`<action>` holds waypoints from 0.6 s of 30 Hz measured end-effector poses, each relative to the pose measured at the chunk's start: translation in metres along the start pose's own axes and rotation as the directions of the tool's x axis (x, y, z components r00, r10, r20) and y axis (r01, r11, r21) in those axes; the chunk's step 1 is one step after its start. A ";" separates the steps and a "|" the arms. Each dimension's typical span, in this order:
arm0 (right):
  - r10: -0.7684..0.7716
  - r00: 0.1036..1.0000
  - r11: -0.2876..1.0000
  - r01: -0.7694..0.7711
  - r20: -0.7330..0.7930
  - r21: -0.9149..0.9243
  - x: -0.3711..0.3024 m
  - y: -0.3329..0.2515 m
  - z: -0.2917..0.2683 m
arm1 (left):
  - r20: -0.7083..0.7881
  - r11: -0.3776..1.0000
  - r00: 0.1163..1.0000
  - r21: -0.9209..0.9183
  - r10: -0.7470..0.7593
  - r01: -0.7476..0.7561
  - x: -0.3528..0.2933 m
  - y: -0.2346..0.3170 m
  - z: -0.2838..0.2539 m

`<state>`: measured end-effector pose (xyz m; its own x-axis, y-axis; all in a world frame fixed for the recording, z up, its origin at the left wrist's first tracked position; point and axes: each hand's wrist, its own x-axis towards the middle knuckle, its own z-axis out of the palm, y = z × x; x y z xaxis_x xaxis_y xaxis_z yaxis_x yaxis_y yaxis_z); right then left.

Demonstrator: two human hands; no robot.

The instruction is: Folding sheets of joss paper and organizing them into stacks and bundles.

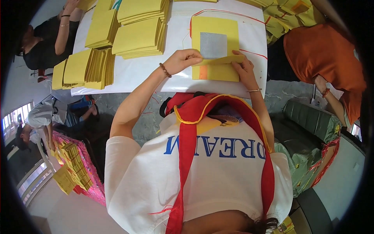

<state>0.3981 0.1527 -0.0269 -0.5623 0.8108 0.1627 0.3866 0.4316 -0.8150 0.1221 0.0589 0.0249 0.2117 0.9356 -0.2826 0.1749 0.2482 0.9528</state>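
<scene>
On the white-covered table lies a yellow paper sheet (215,24) with a silver-grey square (213,45) in its middle and an orange patch near its lower edge. A strip of yellow paper is raised as a fold across the sheet below the square. My left hand (182,61) pinches the left end of that fold, thumb against fingers. At the right end my right hand (245,69) grips the fold, with fingertips on its upper side. Whether the folded strip is one layer or several, I cannot tell.
Stacks of folded yellow paper (139,37) stand on the table's left side. Red string (230,15) runs around the sheet. More yellow paper bundles (292,17) lie at the far right. Other people are nearby, one in orange (315,50) at the right. Green wrapped bundles (307,121) sit below.
</scene>
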 end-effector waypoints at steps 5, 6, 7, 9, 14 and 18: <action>0.143 0.985 0.968 -0.158 0.093 0.195 0.003 0.002 -0.002 | -0.012 0.740 0.900 0.573 0.436 -0.351 -0.002 -0.008 -0.002; 0.143 0.987 0.971 -0.155 0.078 0.185 0.004 -0.001 -0.002 | -0.026 0.625 0.881 0.715 0.473 -0.314 0.002 -0.011 0.001; 0.138 0.987 0.972 -0.150 0.079 0.182 0.004 -0.005 -0.001 | -0.033 0.491 0.859 0.832 0.510 -0.260 0.006 -0.014 0.004; 0.197 0.980 0.831 -0.168 0.003 0.529 -0.001 -0.010 -0.002 | -0.067 0.528 0.847 0.807 0.528 -0.266 0.008 -0.014 0.007; -0.338 0.941 0.925 0.338 0.031 -0.171 -0.016 -0.048 -0.040 | 0.081 0.395 0.759 0.815 0.647 -0.424 -0.019 -0.003 0.014; -0.199 0.940 0.968 0.232 0.276 -0.094 -0.031 -0.050 -0.043 | 0.075 0.553 0.812 0.696 0.579 -0.458 -0.035 -0.009 0.031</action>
<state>0.4280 0.1231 0.0329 -0.8073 0.5676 0.1614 0.3125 0.6432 -0.6990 0.1433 0.0160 0.0225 0.3448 0.8847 0.3137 0.6690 -0.4661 0.5790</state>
